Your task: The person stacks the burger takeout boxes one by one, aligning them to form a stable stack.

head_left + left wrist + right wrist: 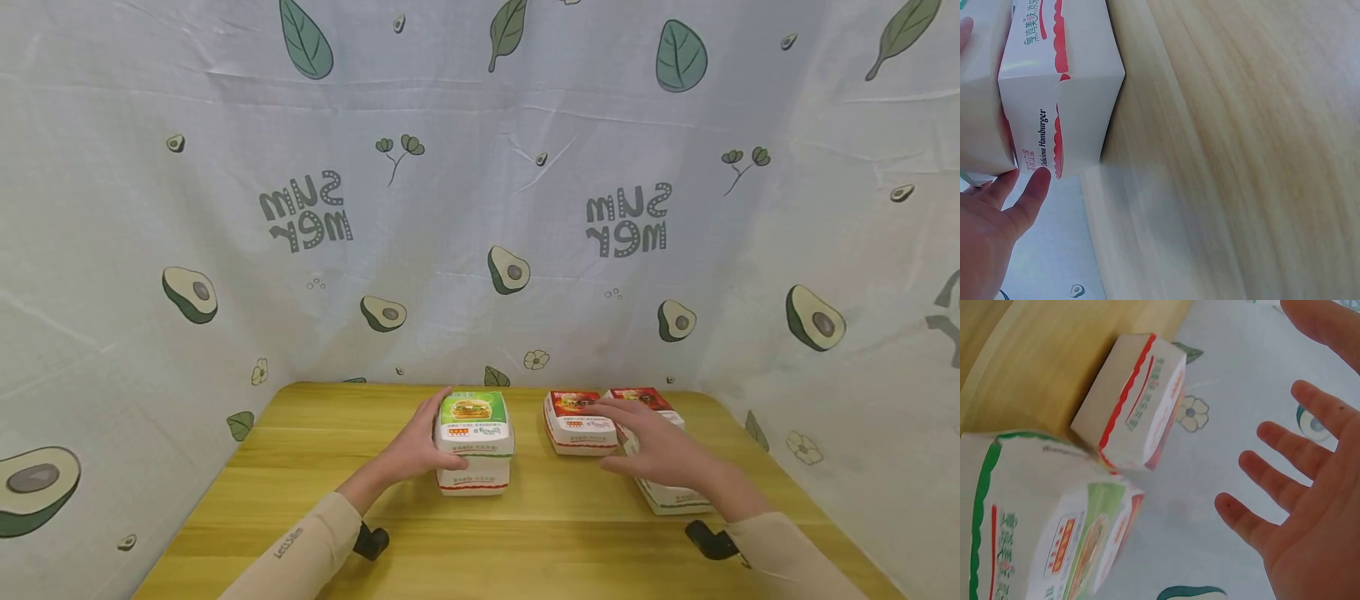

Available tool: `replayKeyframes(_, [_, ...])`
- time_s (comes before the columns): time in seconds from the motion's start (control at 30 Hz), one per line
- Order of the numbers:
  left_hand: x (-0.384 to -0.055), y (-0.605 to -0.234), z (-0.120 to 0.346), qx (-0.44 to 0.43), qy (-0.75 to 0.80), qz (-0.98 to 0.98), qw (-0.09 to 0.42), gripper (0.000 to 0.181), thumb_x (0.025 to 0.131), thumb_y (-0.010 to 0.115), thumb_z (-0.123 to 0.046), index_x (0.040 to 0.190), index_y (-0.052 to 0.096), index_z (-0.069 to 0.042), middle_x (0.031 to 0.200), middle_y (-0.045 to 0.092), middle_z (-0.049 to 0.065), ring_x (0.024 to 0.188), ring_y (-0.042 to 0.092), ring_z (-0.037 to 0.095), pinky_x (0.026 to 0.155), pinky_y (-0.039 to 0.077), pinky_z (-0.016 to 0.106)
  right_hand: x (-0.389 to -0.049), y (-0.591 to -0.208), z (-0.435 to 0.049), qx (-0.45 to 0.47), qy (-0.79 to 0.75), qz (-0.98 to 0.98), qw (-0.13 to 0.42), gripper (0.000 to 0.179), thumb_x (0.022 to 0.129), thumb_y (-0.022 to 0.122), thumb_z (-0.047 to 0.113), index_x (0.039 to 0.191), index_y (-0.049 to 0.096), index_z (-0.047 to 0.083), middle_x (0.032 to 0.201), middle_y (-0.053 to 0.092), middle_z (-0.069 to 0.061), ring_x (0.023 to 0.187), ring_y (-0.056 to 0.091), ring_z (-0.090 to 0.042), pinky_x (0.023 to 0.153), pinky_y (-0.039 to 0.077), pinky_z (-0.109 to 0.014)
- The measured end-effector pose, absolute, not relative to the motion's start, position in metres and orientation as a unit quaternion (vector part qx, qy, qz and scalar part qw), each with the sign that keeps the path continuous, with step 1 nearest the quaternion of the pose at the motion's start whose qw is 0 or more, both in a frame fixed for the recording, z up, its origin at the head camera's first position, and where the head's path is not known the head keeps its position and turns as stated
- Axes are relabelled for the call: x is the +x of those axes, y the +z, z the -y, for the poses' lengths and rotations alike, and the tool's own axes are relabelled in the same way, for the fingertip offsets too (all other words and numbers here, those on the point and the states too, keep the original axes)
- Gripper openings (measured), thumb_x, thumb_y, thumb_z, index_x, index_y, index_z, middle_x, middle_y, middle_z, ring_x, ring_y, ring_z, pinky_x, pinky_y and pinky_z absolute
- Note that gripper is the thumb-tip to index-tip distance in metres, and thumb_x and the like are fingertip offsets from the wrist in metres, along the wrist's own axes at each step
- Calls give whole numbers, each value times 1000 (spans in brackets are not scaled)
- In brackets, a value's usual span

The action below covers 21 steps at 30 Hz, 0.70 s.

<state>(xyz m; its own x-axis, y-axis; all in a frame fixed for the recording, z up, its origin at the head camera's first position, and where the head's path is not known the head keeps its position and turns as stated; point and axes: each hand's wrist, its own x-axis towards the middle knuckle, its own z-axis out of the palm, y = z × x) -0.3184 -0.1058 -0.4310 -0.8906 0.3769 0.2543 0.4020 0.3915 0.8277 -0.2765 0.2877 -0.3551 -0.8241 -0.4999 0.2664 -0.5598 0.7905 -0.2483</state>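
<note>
Tabletop: pale yellow-brown wood-grain surface (525, 558), across the lower half of the head view; it looks smooth and flat.
Sleeves: cream cuffs (307, 546), lower left and lower right of the frame.
Left hand: spread around the left side of the upper carton (412, 446), thumb along the front, fingers towards the back; it is grasping that carton.
Right hand: released, fingers apart (667, 450), over the carton group at right of centre; its wrist view shows a gap between fingers and cartons.
Stack: square white card carton with a green burger-print top (474, 425), just below the frame's centre, upon a white carton with red scalloped trim (474, 478).
Handling: probably light, stiff at the corners, easily dented in the panels, a little slippery from the sheen.
Best hold: opposite side walls, palms flat, gentle pressure; the waist would likely catch the fingers.
Right group: red-topped white carton (579, 429), beside another red-topped one (637, 398) and a green-trimmed white one (678, 498); the hand hides how those last two meet.
Backdrop: whitish cloth printed with avocados, leaves and mirrored lettering (450, 192), filling the upper frame.
</note>
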Motion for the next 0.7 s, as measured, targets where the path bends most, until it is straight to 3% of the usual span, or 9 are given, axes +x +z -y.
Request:
replayKeyframes(0.4, [-318,-428,104,-233,-501,833,14,121,66,94,-29,160,19,-21,153,32,11,130,43,27,112,34,52,-275,-359,-315,267,143,949,91,80,82,78,56,145,53,14,147,51,-19,134,46,-46,95,44,-68])
replayKeyframes(0.7, [-318,-428,104,-235,-500,833,12,123,66,94,-29,161,17,-17,153,32,11,130,43,27,112,34,52,-278,-367,-325,239,148,957,70,81,81,77,57,146,52,15,148,49,-21,133,45,-47,92,48,-66])
